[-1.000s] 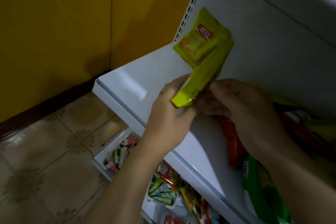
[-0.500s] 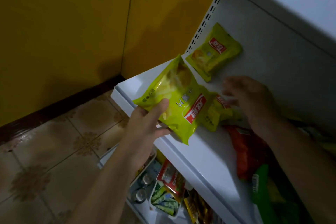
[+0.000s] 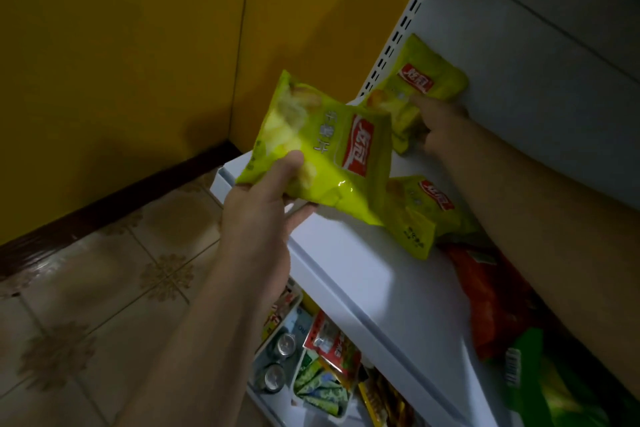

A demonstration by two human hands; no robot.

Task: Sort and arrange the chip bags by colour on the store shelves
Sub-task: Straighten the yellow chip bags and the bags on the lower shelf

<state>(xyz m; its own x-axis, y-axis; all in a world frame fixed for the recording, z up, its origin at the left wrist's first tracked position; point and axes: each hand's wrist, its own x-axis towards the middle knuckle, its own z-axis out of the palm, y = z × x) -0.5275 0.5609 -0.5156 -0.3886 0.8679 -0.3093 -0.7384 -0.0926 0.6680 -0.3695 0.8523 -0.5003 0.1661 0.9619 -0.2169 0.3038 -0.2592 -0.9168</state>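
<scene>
My left hand (image 3: 266, 204) grips a yellow-green chip bag (image 3: 322, 152) by its lower edge and holds it above the left end of the white shelf (image 3: 346, 274). My right hand (image 3: 440, 125) reaches to the shelf's back corner, its fingers on a second yellow-green bag (image 3: 433, 80) that leans against the back panel; whether it grips that bag is unclear. A third yellow-green bag (image 3: 419, 215) lies flat on the shelf under my right forearm. To the right lie a red bag (image 3: 495, 298) and a green bag (image 3: 540, 385).
A yellow wall (image 3: 121, 62) and tiled floor (image 3: 86, 305) lie left of the shelving. The lower shelf holds cans (image 3: 280, 357) and several small snack packets (image 3: 329, 378). A slotted upright (image 3: 401, 31) marks the shelf's left back corner.
My left hand has carried the yellow-green bag up and leftward off the shelf. My right hand has moved from mid-shelf to the bag at the back corner.
</scene>
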